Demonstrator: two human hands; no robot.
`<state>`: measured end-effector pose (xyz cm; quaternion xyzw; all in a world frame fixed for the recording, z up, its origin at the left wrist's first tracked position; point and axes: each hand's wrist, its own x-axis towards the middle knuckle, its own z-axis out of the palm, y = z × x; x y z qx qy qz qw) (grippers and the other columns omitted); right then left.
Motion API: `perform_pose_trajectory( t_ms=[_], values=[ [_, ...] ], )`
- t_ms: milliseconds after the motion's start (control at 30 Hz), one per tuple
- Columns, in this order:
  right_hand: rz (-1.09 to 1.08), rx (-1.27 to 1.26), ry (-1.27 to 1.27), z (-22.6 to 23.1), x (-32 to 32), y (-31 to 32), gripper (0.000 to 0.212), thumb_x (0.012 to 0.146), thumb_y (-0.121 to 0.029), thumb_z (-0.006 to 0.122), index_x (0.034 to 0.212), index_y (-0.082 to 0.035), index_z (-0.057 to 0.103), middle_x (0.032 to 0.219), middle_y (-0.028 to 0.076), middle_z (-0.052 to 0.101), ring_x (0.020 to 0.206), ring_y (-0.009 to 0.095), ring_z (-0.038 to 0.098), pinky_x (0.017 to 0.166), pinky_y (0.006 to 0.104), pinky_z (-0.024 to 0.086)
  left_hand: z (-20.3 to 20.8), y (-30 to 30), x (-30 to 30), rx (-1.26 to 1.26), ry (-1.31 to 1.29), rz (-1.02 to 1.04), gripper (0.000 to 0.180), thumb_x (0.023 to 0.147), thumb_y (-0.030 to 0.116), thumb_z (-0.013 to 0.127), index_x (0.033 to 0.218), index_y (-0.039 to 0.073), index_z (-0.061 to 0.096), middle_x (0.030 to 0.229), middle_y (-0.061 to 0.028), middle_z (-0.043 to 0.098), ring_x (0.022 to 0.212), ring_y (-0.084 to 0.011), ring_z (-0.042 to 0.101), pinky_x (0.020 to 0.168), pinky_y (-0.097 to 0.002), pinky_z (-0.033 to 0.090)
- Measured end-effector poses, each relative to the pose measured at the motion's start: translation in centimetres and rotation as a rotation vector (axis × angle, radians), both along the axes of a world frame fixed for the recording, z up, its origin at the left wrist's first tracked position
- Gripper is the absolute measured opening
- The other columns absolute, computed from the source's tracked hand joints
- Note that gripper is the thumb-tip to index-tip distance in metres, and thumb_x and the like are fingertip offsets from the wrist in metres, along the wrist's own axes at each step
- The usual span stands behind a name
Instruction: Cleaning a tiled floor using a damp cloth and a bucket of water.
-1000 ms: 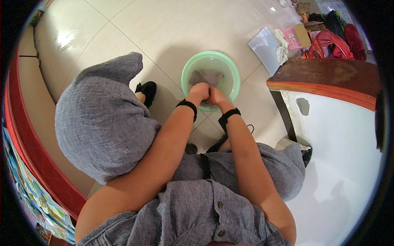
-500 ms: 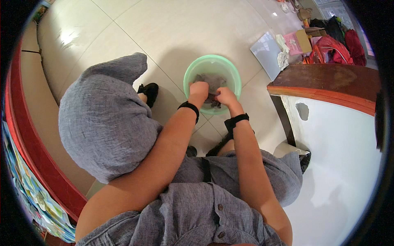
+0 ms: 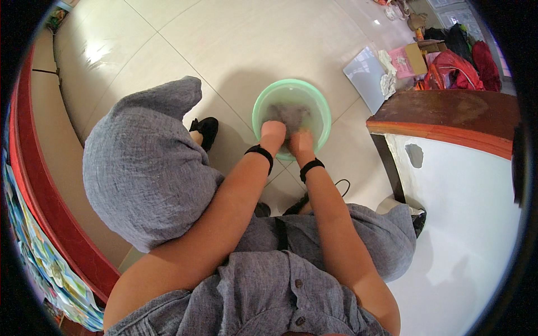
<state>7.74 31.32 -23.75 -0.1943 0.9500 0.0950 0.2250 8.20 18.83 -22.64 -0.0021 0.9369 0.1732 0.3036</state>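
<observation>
A light green round basin [image 3: 320,101] stands on the floor between my feet, with cloudy water in it. Dark grey cloth [image 3: 290,113] lies bunched under the water. At the basin's near left side, my left hand [image 3: 273,133] is closed on a part of this cloth, knuckles up. Close beside it, my right hand [image 3: 301,141] dips into the water, curled on the cloth's near part; its fingertips are blurred by the water. Both wrists carry black bands.
Pale tiles [image 3: 218,33] cover the floor. A brown wooden ledge [image 3: 443,112] tops a white panel at the right. Behind it are a flat grey-white panel [image 3: 365,75], a pink box [image 3: 402,61] and red bags [image 3: 455,70]. A red-edged bed or bench runs along the left.
My right hand has gone down and inward, deeper into the water beside my left hand. My left hand has shifted slightly nearer to me. The cloth now sits more toward the far side.
</observation>
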Motion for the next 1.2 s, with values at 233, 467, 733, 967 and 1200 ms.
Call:
perform_pose_trajectory(
  t_ms=[233,467,733,967,1200],
  values=[
    [0.014,-0.004,-0.116,-0.2,-1.8,0.2,0.024,0.073,-0.011,0.058,0.092,-0.002,0.068,0.100,0.020,0.064,0.098,0.036,0.059,0.085,0.0410,0.047,-0.7,0.2,-0.2,0.020,0.000,0.074,0.018,0.081,0.013,0.055,0.088,0.007,0.070,0.097,-0.0125,0.068,0.090,-0.0294,0.065,0.076,-0.0396,0.053],
    [-0.101,-0.181,-0.260,1.4,-2.3,0.6,0.023,0.074,-0.008,0.055,0.095,0.002,0.061,0.101,0.024,0.061,0.098,0.039,0.059,0.084,0.0443,0.046,0.7,0.4,-0.7,0.117,-0.027,0.213,0.019,0.082,0.012,0.053,0.090,0.005,0.069,0.097,-0.0144,0.067,0.093,-0.0310,0.064,0.077,-0.0413,0.052],
    [-0.321,-0.430,-0.199,6.3,-5.6,3.5,0.021,0.082,-0.013,0.045,0.089,0.002,0.057,0.095,0.021,0.059,0.090,0.039,0.053,0.075,0.0446,0.042,-0.4,-0.3,-0.6,0.093,-0.023,0.226,0.018,0.081,0.011,0.054,0.089,0.006,0.070,0.097,-0.0143,0.067,0.091,-0.0314,0.065,0.076,-0.0420,0.052],
    [-0.483,-0.310,0.018,8.4,-5.6,4.8,0.033,0.081,-0.030,0.046,0.079,0.000,0.060,0.080,0.020,0.061,0.079,0.038,0.056,0.071,0.0447,0.044,-0.8,-0.6,-0.6,0.118,-0.057,0.334,0.018,0.081,0.012,0.055,0.090,0.007,0.070,0.099,-0.0129,0.067,0.094,-0.0303,0.064,0.077,-0.0418,0.052],
    [-0.218,-0.417,-0.077,7.5,-4.1,1.3,0.025,0.080,-0.027,0.052,0.078,-0.003,0.058,0.078,0.018,0.060,0.076,0.036,0.057,0.065,0.0445,0.044,-0.5,-1.3,-0.5,0.091,-0.048,0.347,0.018,0.081,0.011,0.055,0.090,0.006,0.070,0.099,-0.0139,0.067,0.094,-0.0303,0.064,0.077,-0.0407,0.052]
  ],
)
